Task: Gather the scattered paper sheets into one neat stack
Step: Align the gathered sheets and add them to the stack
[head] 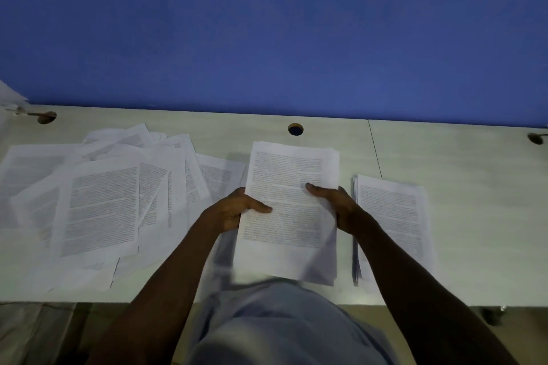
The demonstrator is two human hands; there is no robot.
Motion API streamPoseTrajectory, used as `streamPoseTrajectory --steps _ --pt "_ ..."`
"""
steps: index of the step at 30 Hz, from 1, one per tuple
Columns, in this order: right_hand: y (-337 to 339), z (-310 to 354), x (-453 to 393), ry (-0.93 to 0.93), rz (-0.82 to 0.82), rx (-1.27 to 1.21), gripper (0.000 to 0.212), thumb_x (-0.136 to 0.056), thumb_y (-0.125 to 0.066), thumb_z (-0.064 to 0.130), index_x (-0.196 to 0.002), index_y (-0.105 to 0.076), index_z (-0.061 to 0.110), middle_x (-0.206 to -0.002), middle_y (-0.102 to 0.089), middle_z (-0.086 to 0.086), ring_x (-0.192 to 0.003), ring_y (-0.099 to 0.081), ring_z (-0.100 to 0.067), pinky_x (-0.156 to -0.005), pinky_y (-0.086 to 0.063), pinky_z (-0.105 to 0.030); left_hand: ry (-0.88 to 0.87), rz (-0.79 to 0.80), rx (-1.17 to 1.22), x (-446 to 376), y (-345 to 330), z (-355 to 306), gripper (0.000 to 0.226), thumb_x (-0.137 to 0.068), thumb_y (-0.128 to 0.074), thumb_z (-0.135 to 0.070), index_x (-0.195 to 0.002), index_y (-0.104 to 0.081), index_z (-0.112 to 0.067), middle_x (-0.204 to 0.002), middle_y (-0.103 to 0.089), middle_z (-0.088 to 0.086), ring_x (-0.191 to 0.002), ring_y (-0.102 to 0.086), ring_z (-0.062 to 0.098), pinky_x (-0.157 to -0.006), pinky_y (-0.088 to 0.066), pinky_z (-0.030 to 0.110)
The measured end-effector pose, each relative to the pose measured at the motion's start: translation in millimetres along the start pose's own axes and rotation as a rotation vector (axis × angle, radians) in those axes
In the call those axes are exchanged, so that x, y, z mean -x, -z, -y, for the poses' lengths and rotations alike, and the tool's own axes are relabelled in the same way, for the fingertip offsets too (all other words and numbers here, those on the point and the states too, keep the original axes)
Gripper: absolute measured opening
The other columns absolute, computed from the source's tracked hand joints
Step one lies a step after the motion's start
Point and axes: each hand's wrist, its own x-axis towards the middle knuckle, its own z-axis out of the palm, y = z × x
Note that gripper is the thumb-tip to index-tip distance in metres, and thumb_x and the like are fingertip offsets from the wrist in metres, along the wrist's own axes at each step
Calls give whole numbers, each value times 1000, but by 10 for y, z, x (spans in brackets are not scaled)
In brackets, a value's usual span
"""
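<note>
I hold a bundle of printed sheets (289, 210) above the middle of the pale table (462, 157). My left hand (234, 210) grips its left edge with the thumb on top. My right hand (335, 204) grips the right edge the same way. Several loose printed sheets (103, 201) lie scattered and overlapping on the table's left half. A squared stack of printed sheets (391, 225) lies flat on the table just right of my right forearm.
A blue wall panel (267, 32) rises behind the table. Round cable holes (295, 129) sit along the table's back edge, one at the middle and one near each end. The table's front edge runs just before my torso.
</note>
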Motion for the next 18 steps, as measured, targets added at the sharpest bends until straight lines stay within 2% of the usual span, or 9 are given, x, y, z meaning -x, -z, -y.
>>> streamPoseTrajectory --steps 4,8,9,11,14,16,18 --pt "216 -218 207 8 -49 21 56 -82 -85 8 -134 -65 5 -132 -70 -16 -124 -67 -35 -108 -52 -54 -59 -208 -60 -313 -342 112 45 -79 -81 3 -122 -71 -3 -122 -73 16 -107 -73 30 -90 -60 40" --pt "752 -371 569 -67 -129 93 59 -76 -91 15 -130 -68 5 -129 -73 -14 -122 -68 -35 -104 -54 -54 -100 -239 61 -587 -806 164 41 -79 -81 3 -118 -73 -6 -113 -77 11 -98 -75 25 -77 -63 31" --pt "882 -375 637 -49 -191 128 54 -77 -91 16 -126 -71 6 -125 -74 -13 -119 -69 -35 -102 -56 -53 -79 -212 64 -661 -968 182 40 -81 -80 2 -120 -72 -6 -112 -77 10 -97 -75 24 -73 -63 30" --pt "1139 -379 754 6 -455 208 37 -79 -90 19 -111 -76 7 -111 -78 -14 -107 -73 -34 -95 -60 -48 -42 -147 2 -807 -1307 244 40 -84 -79 0 -122 -71 -5 -114 -76 11 -97 -75 24 -72 -63 30" --pt "1556 -394 942 49 -862 465 23 -80 -87 30 -87 -76 11 -83 -75 -11 -83 -72 -32 -71 -55 -37 -32 -146 -215 -1067 -1780 352 34 -82 -82 -2 -115 -74 -6 -112 -76 10 -88 -74 18 -65 -61 26" --pt "1768 -394 1052 -13 -988 565 24 -84 -81 33 -77 -67 14 -78 -69 -9 -84 -69 -33 -69 -47 -33 -24 -193 -381 -1222 -1996 418 23 -79 -84 -4 -101 -75 -6 -105 -76 11 -83 -73 21 -60 -61 28" --pt "1954 -391 1133 -69 -1042 594 21 -87 -74 30 -78 -63 15 -85 -70 -12 -93 -69 -38 -74 -49 -35 -12 -237 -510 -1383 -2218 492 19 -77 -86 -5 -92 -74 -3 -100 -77 13 -84 -74 25 -65 -64 35"
